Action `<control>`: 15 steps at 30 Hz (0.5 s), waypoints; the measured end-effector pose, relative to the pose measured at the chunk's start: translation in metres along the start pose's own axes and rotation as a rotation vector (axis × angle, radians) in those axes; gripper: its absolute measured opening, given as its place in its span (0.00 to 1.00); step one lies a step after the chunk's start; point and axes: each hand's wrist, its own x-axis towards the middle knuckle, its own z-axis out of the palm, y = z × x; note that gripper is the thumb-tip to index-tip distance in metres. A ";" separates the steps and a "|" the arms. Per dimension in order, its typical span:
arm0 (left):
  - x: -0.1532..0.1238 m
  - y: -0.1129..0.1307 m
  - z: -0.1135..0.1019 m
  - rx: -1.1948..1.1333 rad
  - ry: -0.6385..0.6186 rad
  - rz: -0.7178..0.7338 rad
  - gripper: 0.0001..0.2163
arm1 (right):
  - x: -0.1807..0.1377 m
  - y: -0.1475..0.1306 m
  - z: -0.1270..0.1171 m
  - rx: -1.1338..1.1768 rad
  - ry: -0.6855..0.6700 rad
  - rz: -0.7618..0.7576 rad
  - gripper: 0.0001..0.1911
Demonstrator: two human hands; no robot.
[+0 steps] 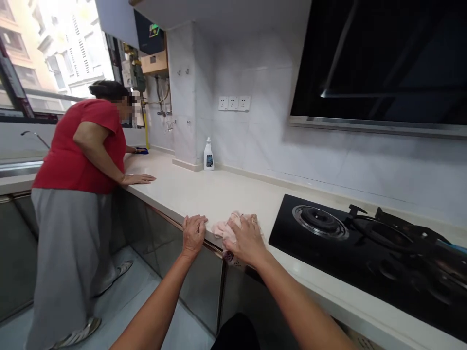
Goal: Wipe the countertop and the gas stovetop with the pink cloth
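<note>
A crumpled pale pink cloth [239, 221] lies under my right hand [248, 240], whose fingers grip it against the front part of the white countertop [233, 194]. Part of the cloth hangs over the counter's front edge. My left hand [194, 234] rests on that edge just left of the cloth, its fingers extended on the surface and holding nothing. To the right of my right hand is the black gas stove [282, 233].
A white spray bottle [208, 154] stands against the wall. At left, a person in a red shirt [87, 146] leans over the counter, one hand on a blue cloth [142, 151]. A dark range hood [383, 68] overhangs the stove. Cabinets [200, 277] run below.
</note>
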 end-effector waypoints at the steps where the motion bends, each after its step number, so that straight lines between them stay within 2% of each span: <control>1: -0.001 -0.001 -0.001 0.009 -0.005 -0.004 0.17 | -0.005 -0.002 -0.002 0.003 0.016 -0.019 0.36; 5: -0.004 -0.002 -0.001 0.025 0.004 -0.003 0.18 | -0.032 0.000 -0.009 0.005 0.062 -0.053 0.40; 8: -0.003 0.002 0.001 0.021 0.021 -0.015 0.19 | -0.061 0.011 -0.015 0.002 0.082 -0.061 0.43; 11: -0.002 0.006 0.001 0.024 0.027 -0.044 0.18 | -0.098 0.035 -0.025 -0.002 0.103 -0.061 0.47; 15: 0.000 0.008 0.000 0.033 0.023 -0.051 0.18 | -0.158 0.080 -0.036 -0.033 0.147 0.003 0.51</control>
